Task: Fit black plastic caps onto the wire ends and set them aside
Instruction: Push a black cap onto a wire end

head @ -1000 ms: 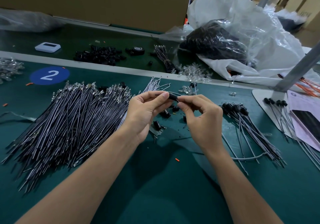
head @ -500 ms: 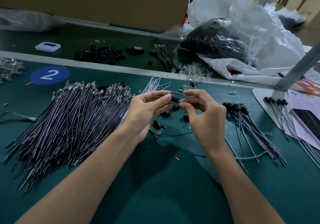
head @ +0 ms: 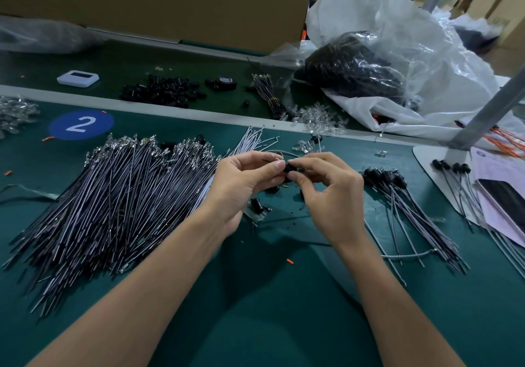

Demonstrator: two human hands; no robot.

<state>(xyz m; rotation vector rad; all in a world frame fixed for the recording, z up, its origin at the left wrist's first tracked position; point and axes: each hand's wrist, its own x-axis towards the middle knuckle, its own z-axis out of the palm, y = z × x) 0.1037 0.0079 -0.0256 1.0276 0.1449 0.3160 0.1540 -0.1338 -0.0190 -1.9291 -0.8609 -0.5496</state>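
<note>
A small black cap (head: 289, 167) is being pinched between the thumb and forefinger of the right hand (head: 332, 196), with the other fingers curled loosely beneath. Right against it, the end of a thin grey wire (head: 284, 153) is being pinched by the thumb and forefinger of the left hand (head: 244, 185), and the wire is being bent into a low arc behind both hands. The two sets of fingertips are touching (the joint itself is hidden by them, so how far the cap is seated cannot be told). Both hands are being held just above the green table (head: 284, 324), near its middle.

The step in hand is judged to be the fitting itself: the cap is being pushed onto the wire end. For the next move, a firm, straight push along the wire is being called for. After that the finished piece is to be carried to the right, where the capped wires (head: 397, 196) are being gathered in a fan. A few loose caps (head: 257, 205) are being kept on the table under the hands, within reach for the next round. To the left, a large pile of bare wires (head: 113, 196) is being kept, so most of the job is judged to lie ahead.
</note>
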